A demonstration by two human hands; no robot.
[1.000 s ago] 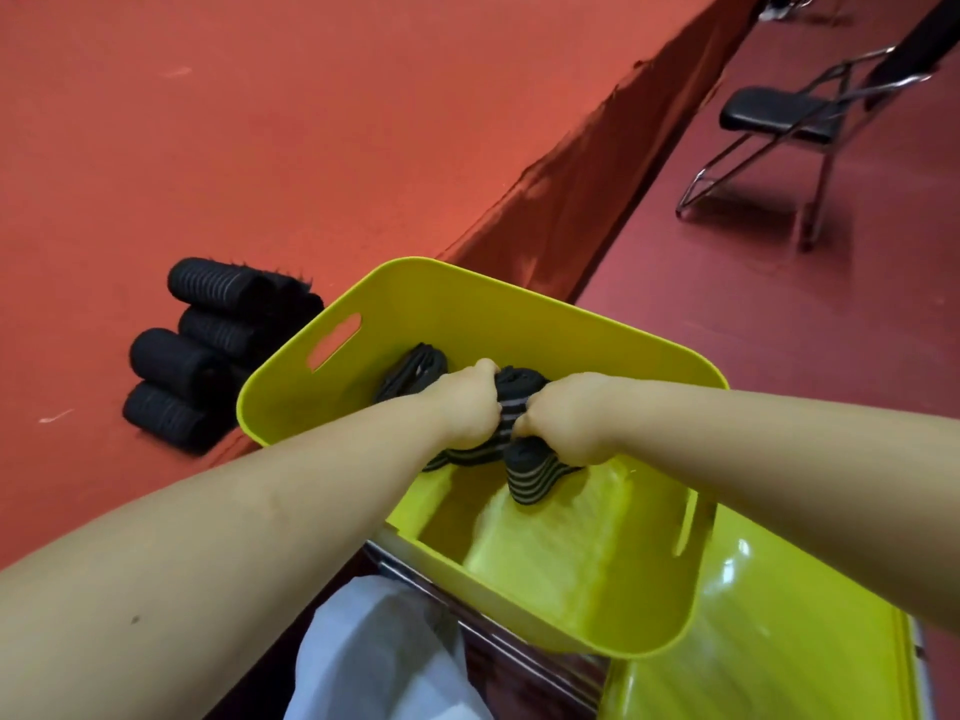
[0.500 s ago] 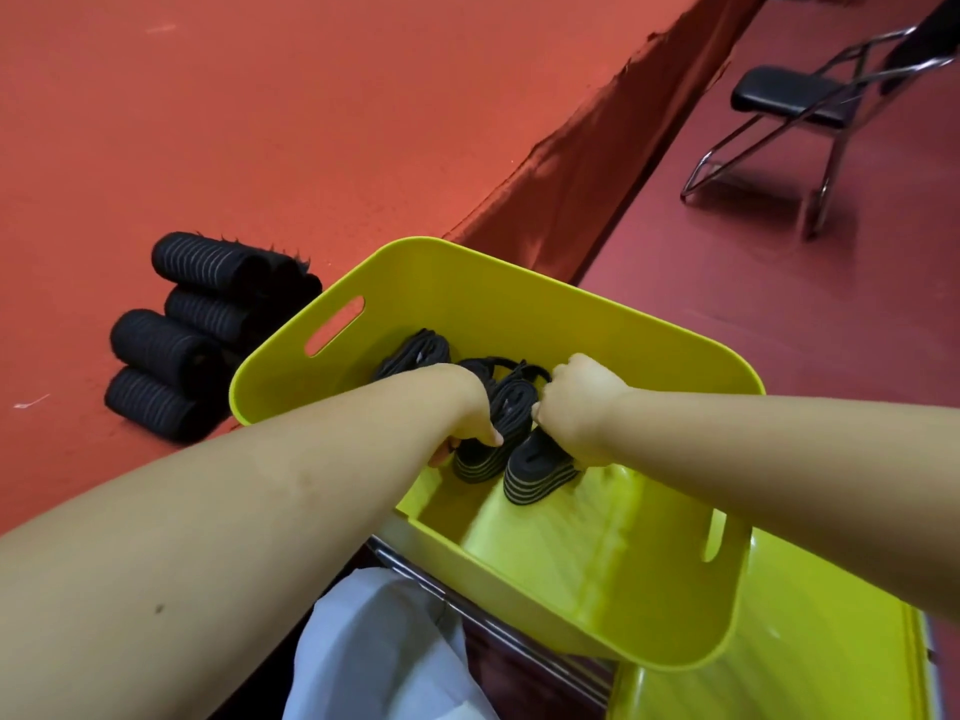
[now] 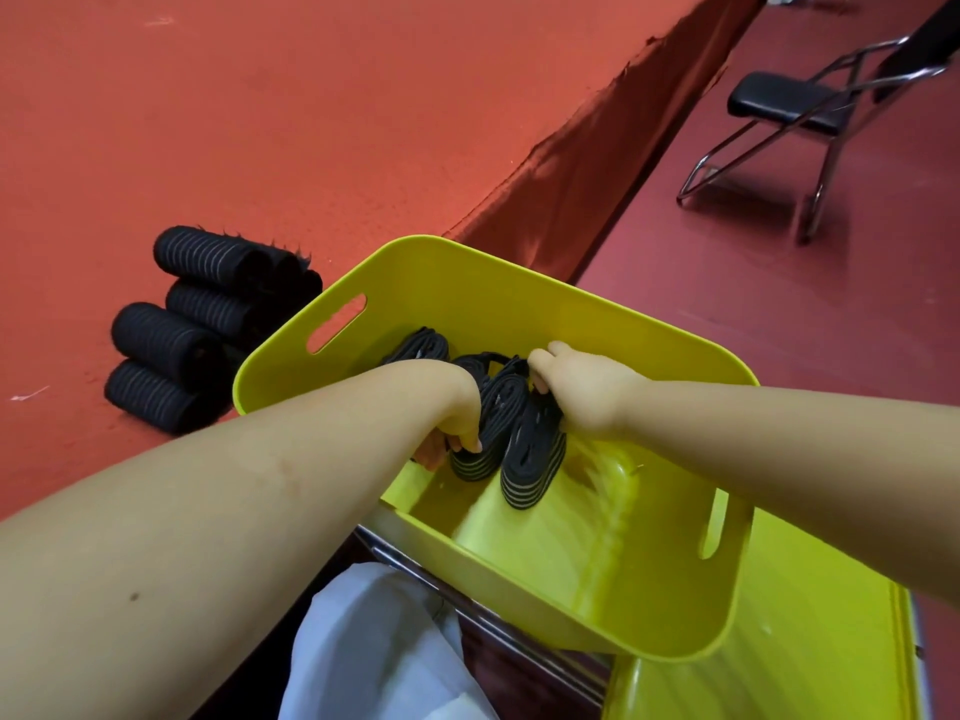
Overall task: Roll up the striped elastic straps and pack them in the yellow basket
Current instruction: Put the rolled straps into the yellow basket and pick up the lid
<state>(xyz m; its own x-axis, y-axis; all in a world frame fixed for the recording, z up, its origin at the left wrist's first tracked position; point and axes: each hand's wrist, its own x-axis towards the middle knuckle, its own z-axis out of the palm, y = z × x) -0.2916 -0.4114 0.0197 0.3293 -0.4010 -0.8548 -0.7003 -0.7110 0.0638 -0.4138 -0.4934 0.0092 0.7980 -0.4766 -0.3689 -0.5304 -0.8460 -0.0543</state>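
Note:
The yellow basket [image 3: 524, 283] stands tilted at the red table's edge. Inside it, rolled black straps with grey stripes stand on end in a row [image 3: 530, 459]. My left hand [image 3: 454, 418] reaches down into the basket with fingers curled around the left roll [image 3: 475, 433]. My right hand [image 3: 582, 392] grips the top of the right roll from the far side. A further roll [image 3: 418, 348] sits behind my left wrist. Several rolled straps [image 3: 176, 324] are stacked on the table to the left of the basket.
A second yellow container [image 3: 810, 641] lies under the basket at the lower right. White cloth [image 3: 374, 652] shows below. A folding chair [image 3: 789, 111] with a black seat stands on the dark red floor at the upper right. The red tablecloth's edge drops just behind the basket.
Both hands have lowered the rolls deeper into the basket and drawn apart. My left hand has slid down beside the left roll.

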